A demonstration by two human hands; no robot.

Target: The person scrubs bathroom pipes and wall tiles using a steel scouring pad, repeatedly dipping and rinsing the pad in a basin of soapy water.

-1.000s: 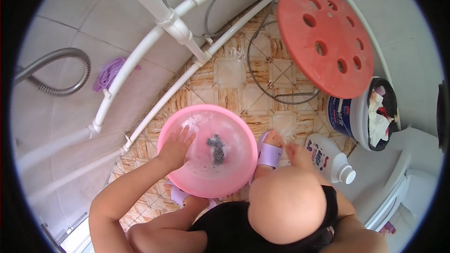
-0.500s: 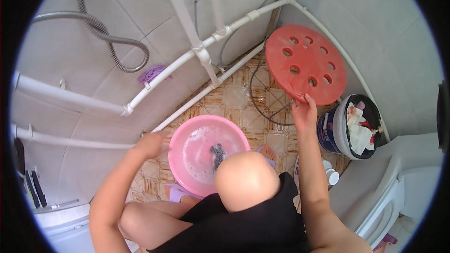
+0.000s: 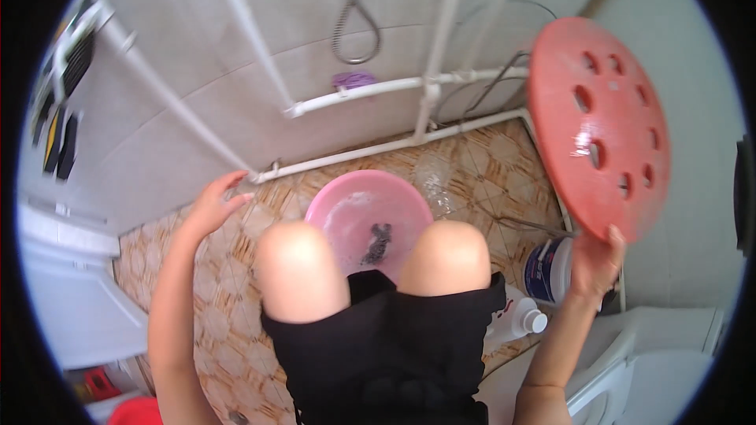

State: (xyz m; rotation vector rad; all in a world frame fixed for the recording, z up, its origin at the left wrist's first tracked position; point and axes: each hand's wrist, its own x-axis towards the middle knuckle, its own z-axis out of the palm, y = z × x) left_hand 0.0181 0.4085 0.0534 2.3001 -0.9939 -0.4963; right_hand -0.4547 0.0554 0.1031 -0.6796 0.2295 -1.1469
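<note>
The right hand (image 3: 592, 264) gripped the lower edge of a red round stool seat (image 3: 598, 126), tilted up. The left hand (image 3: 213, 203) hung open above the tiled floor (image 3: 472, 165), near a pink basin (image 3: 366, 216) between the knees.

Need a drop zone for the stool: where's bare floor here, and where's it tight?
Bare tiled floor shows between the pink basin and the white wall pipe, and more left of the knees under the left hand. Crowded lower right: a bucket and white bottle sit below the red stool, gripped by the right hand.
</note>
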